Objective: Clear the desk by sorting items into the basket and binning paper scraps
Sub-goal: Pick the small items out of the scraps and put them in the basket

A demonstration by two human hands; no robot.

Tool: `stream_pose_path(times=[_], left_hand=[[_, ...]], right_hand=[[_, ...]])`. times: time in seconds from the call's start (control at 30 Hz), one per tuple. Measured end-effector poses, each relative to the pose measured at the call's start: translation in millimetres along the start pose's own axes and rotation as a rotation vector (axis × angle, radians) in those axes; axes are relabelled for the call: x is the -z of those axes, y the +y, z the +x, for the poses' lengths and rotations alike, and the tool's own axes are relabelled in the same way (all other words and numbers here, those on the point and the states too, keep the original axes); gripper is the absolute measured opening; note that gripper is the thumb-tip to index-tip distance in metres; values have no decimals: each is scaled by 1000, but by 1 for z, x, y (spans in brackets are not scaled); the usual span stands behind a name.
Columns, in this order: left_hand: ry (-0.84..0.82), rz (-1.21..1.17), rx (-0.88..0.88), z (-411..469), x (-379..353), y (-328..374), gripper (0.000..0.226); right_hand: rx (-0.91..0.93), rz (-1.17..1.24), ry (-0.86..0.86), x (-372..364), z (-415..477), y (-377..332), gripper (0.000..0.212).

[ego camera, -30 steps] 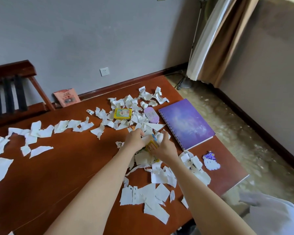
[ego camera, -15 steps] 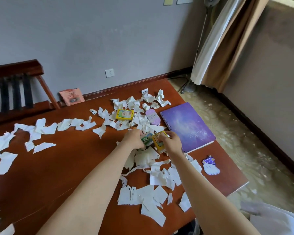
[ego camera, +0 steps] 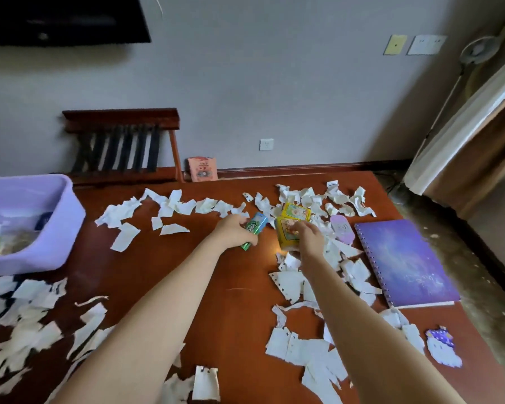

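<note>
One wooden desk carried every item. The purple basket stood well to the left of the left hand and held several objects too blurred to name. The purple spiral notebook lay flat just right of the right hand. It was judged stiff and the heaviest piece, best lifted at the free long edge opposite the spiral. Torn paper scraps lay beyond, beside and nearer than both hands. These were judged thin and limp, better swept into a heap than pinched singly. The right hand pinched a small yellow box at its right side. A second yellow box sat just beyond it, and contact between the two could not be determined. The left hand gripped a small green pack, fingers curled round its near end. The hands were near each other but not touching. Both packs were judged light, stiff card with glossy faces, possibly slippery, so a firm hold across opposite faces suited the carry to the basket. A lilac oval item lay between the right hand and the notebook.
</note>
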State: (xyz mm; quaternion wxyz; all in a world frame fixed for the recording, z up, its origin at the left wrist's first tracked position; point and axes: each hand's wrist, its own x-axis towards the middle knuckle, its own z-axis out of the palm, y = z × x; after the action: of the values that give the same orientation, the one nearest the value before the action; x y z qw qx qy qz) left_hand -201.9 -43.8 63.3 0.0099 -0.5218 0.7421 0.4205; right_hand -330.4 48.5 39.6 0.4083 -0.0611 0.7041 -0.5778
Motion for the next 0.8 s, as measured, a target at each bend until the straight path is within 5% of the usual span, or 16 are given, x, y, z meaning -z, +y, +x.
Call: stream_pose_path(times=[0.67,0.8], left_hand=[[461,-319,214,-57,275,-256,47],[429,-346,262,-58,290,-292,72]], right_hand=[[-1,-131,-453,-339,-114,26,24],[60,-189,-533,-379,-124,27,39]])
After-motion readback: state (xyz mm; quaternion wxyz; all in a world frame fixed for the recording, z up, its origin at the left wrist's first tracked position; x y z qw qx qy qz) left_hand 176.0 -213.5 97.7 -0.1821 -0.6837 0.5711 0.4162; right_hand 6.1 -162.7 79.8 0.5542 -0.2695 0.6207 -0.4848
